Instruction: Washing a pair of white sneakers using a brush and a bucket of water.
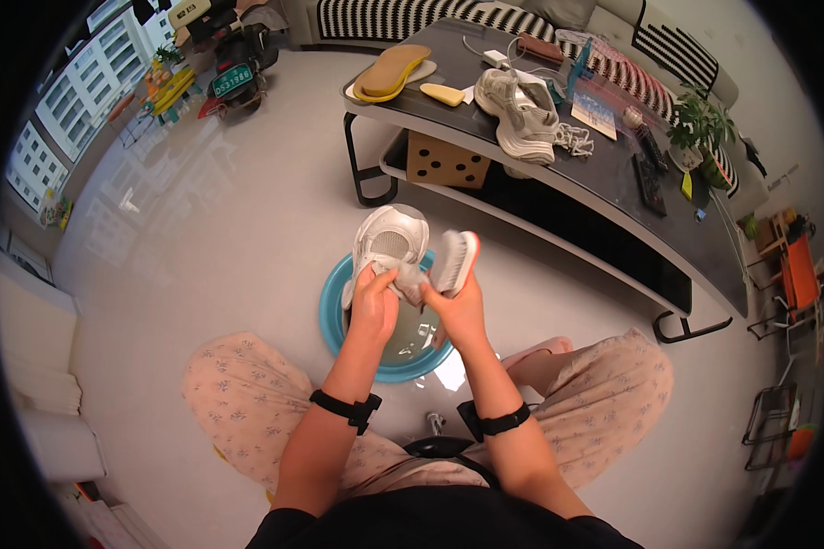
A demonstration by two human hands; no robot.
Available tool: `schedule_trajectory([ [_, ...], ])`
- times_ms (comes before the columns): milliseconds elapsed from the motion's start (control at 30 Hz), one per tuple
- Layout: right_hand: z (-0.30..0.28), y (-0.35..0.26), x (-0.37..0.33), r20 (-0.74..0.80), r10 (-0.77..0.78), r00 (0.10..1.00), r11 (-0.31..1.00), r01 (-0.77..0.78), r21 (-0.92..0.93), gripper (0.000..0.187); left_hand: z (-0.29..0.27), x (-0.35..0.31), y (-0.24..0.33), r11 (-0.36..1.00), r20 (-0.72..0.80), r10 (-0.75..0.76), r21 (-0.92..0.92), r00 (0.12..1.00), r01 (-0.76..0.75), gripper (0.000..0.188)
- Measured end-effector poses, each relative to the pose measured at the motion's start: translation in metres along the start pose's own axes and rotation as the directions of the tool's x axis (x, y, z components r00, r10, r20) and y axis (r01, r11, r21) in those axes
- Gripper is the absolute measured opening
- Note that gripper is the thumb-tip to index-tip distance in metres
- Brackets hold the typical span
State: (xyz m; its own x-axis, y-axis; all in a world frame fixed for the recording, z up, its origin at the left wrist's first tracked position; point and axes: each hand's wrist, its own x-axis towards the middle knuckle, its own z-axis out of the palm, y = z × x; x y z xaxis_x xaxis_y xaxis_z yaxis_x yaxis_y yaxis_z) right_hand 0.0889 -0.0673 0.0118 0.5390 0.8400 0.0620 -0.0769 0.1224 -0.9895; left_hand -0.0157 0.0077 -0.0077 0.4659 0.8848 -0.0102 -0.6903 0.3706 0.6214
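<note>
A white sneaker [392, 227] without laces is held over a round blue basin [327, 316], its toe pointing away from me. My left hand [373, 309] is closed on the sneaker near its opening. In my right hand [461, 316] is a scrub brush [455, 261] with white bristles and an orange-edged back, held upright with the bristles turned toward the sneaker. A pale soft flap [410, 282], seemingly the shoe's tongue, stretches between the hands near my right thumb. Cloudy water [403, 343] lies in the basin. My right fingers partly hide the brush handle.
Beyond the basin stands a dark-topped coffee table [604, 188]. It bears another white sneaker [522, 114], loose laces [574, 140], insoles [392, 75], a yellow soap bar [442, 94] and a remote [648, 183]. A cardboard box [447, 162] sits on its shelf. My knees flank the basin.
</note>
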Motion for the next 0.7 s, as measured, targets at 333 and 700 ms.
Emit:
schedule_trajectory([
  [333,-0.008,0.007,0.011,-0.131,0.053,0.990,0.983,-0.029,0.182,0.027,-0.013,-0.007,-0.028,0.944,-0.270,-0.151,0.247,0.951,0.220,0.023],
  [700,0.001,0.007,0.003,-0.085,-0.008,0.996,0.988,-0.005,-0.153,0.048,0.006,-0.009,-0.017,0.925,-0.213,-0.375,-0.024,0.902,0.379,0.032],
])
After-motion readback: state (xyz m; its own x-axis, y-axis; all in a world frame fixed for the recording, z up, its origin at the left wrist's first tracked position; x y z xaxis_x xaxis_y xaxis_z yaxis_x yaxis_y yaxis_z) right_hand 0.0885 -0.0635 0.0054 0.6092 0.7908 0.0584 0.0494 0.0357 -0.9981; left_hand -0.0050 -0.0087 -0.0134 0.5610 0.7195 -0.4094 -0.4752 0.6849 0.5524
